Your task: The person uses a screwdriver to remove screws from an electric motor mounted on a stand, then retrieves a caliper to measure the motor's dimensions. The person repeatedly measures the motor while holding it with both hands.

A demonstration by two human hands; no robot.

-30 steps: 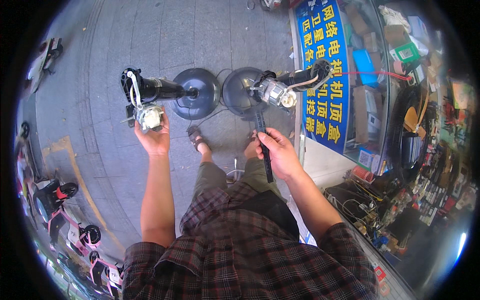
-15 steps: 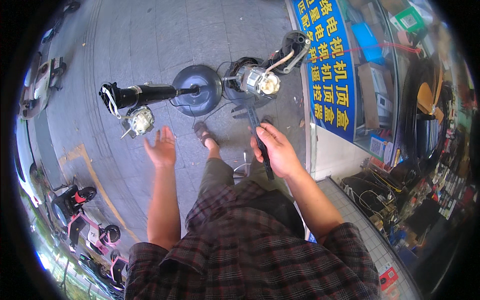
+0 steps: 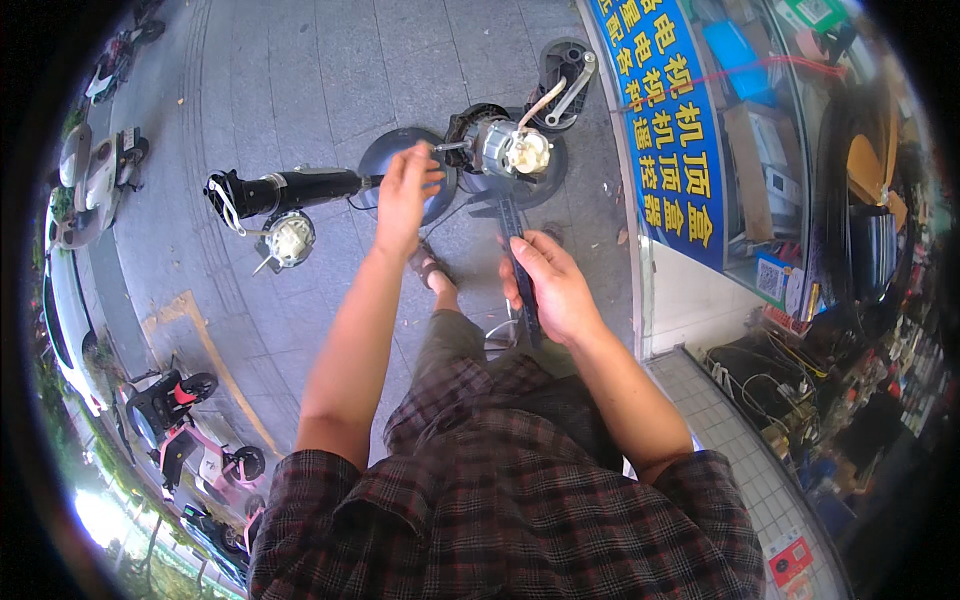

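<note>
Black pole [image 3: 300,192] comes first, the left motor [image 3: 290,240] beside its outer end, over the pavement [image 3: 330,90]. Next, the left hand [image 3: 403,195], loosely curled and seemingly empty, is by the shaft [image 3: 451,147]; contact is unclear. The right motor [image 3: 505,148] sits nearer the pavement's right edge. The right hand [image 3: 555,295] grips a caliper [image 3: 513,228], jaws toward that motor. Gauging the shaft seems the step; next calls for steadying it and squaring the jaws.

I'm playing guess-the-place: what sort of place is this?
It looks like the pavement outside a small shop, perhaps one doing repairs. You can see grey paving, a glass display case full of boxes and goods, and what look like uncovered motors on stands.
</note>
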